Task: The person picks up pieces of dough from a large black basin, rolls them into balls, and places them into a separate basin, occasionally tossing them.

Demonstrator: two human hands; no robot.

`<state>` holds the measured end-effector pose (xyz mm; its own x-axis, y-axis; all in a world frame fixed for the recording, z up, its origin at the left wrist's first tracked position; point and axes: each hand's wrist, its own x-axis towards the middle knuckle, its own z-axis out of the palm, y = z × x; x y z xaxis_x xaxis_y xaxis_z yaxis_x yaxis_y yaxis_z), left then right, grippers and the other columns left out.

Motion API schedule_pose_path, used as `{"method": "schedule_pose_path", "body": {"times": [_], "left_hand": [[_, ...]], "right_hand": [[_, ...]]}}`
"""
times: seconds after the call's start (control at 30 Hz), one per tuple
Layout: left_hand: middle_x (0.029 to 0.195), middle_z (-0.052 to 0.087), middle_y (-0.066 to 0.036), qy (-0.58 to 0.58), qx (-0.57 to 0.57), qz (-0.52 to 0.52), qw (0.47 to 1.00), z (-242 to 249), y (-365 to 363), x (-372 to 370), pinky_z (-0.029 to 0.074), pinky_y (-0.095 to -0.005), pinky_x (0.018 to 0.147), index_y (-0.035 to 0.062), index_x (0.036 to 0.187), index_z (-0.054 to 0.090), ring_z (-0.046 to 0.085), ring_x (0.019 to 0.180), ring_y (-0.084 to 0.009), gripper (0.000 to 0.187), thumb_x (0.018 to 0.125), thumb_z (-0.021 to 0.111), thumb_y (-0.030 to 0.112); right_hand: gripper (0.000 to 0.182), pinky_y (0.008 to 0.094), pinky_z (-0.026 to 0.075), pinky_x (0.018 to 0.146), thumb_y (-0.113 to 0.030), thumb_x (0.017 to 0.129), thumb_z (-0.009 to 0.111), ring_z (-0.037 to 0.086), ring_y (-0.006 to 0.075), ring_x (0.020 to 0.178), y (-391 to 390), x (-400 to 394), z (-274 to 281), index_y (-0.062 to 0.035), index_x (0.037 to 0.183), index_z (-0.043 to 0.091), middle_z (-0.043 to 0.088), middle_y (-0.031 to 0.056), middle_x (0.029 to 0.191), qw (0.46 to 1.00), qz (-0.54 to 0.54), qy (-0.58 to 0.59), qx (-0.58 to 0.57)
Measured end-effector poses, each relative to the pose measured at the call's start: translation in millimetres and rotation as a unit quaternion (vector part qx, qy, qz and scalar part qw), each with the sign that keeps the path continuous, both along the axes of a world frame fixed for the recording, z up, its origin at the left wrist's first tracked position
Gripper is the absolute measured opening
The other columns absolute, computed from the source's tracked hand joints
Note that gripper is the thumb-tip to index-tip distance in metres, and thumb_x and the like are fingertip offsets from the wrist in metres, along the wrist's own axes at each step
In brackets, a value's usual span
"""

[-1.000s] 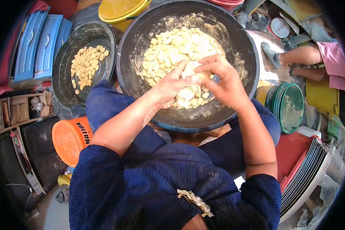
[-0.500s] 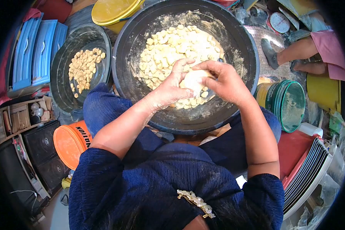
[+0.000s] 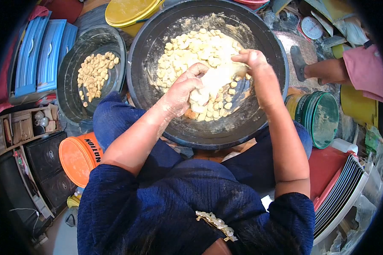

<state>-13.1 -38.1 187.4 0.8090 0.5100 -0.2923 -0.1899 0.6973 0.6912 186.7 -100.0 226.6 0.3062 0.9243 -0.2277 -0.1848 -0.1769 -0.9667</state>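
A large black basin (image 3: pixel 136 63) in front of me holds many small, pale, flattened dough pieces (image 3: pixel 185 55), with flour smeared on its walls. My left hand (image 3: pixel 184 91) is over its near part, fingers curled around a soft whitish lump of dough (image 3: pixel 212 85). Glare washes out the lump's far edge. Just up and right of the lump is my right hand (image 3: pixel 257 70), fingers bent inward and partly smeared by motion. What lies between its thumb and fingertips cannot be made out. Flour coats my left hand and wrist.
A smaller dark basin (image 3: pixel 64 80) with similar pieces (image 3: pixel 95 72) stands at left. Around me are an orange bucket (image 3: pixel 74 159), a yellow lidded bucket (image 3: pixel 127 12), a green-rimmed bucket (image 3: pixel 325 119) and a dial scale (image 3: pixel 312 27). Another person's leg (image 3: pixel 327 70) shows at right.
My right hand has drawn up and right, away from the left hand. The left hand has shifted slightly left and down with the dough. The other person's legs have shifted slightly.
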Motion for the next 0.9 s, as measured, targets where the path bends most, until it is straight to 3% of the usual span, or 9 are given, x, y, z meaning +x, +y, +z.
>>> {"method": "schedule_pose_path", "body": {"times": [0.07, 0.2, 0.27, 0.37, 0.47, 0.53, 0.6, 0.7, 0.9], "left_hand": [[0.1, 0.052, -0.011, -0.032, -0.042, 0.017, 0.998, 4.0, -5.2, 3.1, 0.047, -0.0301, 0.078, 0.0018, 0.106, 0.046, 0.055, 0.09, -0.0172, 0.035, 0.071, 0.043, 0.008], [0.1, 0.052, -0.01, -0.033, -0.092, 0.029, 0.995, 5.0, -8.3, 4.2, 0.047, -0.0297, 0.078, 0.0023, 0.108, 0.046, 0.053, 0.093, -0.0167, 0.036, 0.072, 0.045, 0.007], [0.101, 0.052, -0.009, -0.009, -0.03, 0.012, 0.999, -4.1, -11.3, 2.8, 0.047, -0.0285, 0.079, 0.0021, 0.109, 0.045, 0.053, 0.094, -0.0165, 0.038, 0.071, 0.048, 0.007], [0.102, 0.052, -0.008, 0.004, 0.026, -0.006, 1.0, -4.0, -11.7, 1.5, 0.046, -0.0269, 0.081, 0.0016, 0.111, 0.044, 0.054, 0.094, -0.0157, 0.042, 0.069, 0.051, 0.005], [0.102, 0.052, -0.008, -0.013, 0.021, -0.015, 1.0, -3.1, -6.3, -1.8, 0.046, -0.0261, 0.08, 0.0018, 0.111, 0.043, 0.054, 0.093, -0.0151, 0.044, 0.068, 0.052, 0.004], [0.101, 0.052, -0.008, -0.024, 0.023, -0.022, 0.999, -0.7, -5.4, -2.1, 0.046, -0.0259, 0.079, 0.0025, 0.111, 0.043, 0.054, 0.093, -0.0151, 0.045, 0.067, 0.053, 0.003], [0.1, 0.053, -0.008, 0.004, 0.011, -0.002, 1.0, 4.7, -9.6, -1.0, 0.046, -0.0254, 0.078, 0.0045, 0.112, 0.043, 0.054, 0.092, -0.0147, 0.047, 0.066, 0.055, 0.001], [0.097, 0.053, -0.006, 0.055, 0.086, 0.013, 0.995, 1.4, -14.4, 3.2, 0.045, -0.0249, 0.079, 0.0057, 0.112, 0.044, 0.052, 0.093, -0.0135, 0.048, 0.066, 0.057, -0.002], [0.095, 0.054, -0.003, 0.12, 0.186, -0.095, 0.971, -1.8, -5.3, -0.8, 0.043, -0.0231, 0.08, 0.0052, 0.11, 0.047, 0.05, 0.093, -0.0116, 0.047, 0.065, 0.054, -0.003]], "right_hand": [[0.029, 0.0368, 0.041, 0.086, -0.017, 0.078, 0.06, 0.051, 0.0267, 0.098, -4.6, -11.5, 3.4, -0.0079, 0.105, 0.056, 0.054, 0.0132, 0.1, 0.868, 0.087, -0.462, 0.161], [0.032, 0.0394, 0.037, 0.089, -0.019, 0.071, 0.066, 0.049, 0.026, 0.104, -14.7, -30.5, 11.6, -0.0095, 0.101, 0.06, 0.056, 0.0099, 0.096, 0.826, 0.223, -0.51, 0.085], [0.027, 0.0365, 0.042, 0.082, -0.014, 0.073, 0.066, 0.056, 0.021, 0.09, -11.9, -26.9, 3.6, -0.0067, 0.098, 0.06, 0.059, 0.0062, 0.088, 0.833, 0.209, -0.503, 0.096], [0.016, 0.0243, 0.046, 0.062, -0.008, 0.082, 0.056, 0.053, 0.009, 0.065, -10.1, -25.6, -2.2, -0.003, 0.098, 0.058, 0.057, 0.0045, 0.074, 0.972, 0.123, -0.195, 0.052], [0.021, 0.0236, 0.046, 0.063, -0.008, 0.081, 0.058, 0.054, 0.009, 0.068, -7.3, -26.7, -3.8, -0.003, 0.102, 0.057, 0.057, 0.004, 0.072, 0.997, 0.021, -0.036, 0.057], [0.026, 0.0233, 0.046, 0.063, -0.009, 0.08, 0.06, 0.054, 0.0089, 0.067, -6.5, -25.4, 1.2, -0.0048, 0.105, 0.055, 0.056, 0.0053, 0.072, 0.998, 0.027, -0.045, 0.026], [0.026, 0.0236, 0.045, 0.061, -0.01, 0.079, 0.061, 0.053, 0.0085, 0.065, -6.6, -25.0, 1.8, -0.0062, 0.104, 0.057, 0.056, 0.0071, 0.071, 0.928, 0.155, -0.315, 0.123], [0.027, 0.0242, 0.045, 0.058, -0.01, 0.077, 0.062, 0.052, 0.0088, 0.059, -9.3, -24.3, -1.6, -0.0066, 0.103, 0.057, 0.055, 0.0086, 0.07, 0.916, 0.198, -0.348, 0.025], [0.016, 0.0219, 0.045, 0.049, -0.01, 0.084, 0.056, 0.055, 0.0074, 0.055, -1.7, -23.5, -2.7, -0.0044, 0.098, 0.057, 0.056, 0.0055, 0.072, 0.987, 0.008, -0.155, 0.034]]}}
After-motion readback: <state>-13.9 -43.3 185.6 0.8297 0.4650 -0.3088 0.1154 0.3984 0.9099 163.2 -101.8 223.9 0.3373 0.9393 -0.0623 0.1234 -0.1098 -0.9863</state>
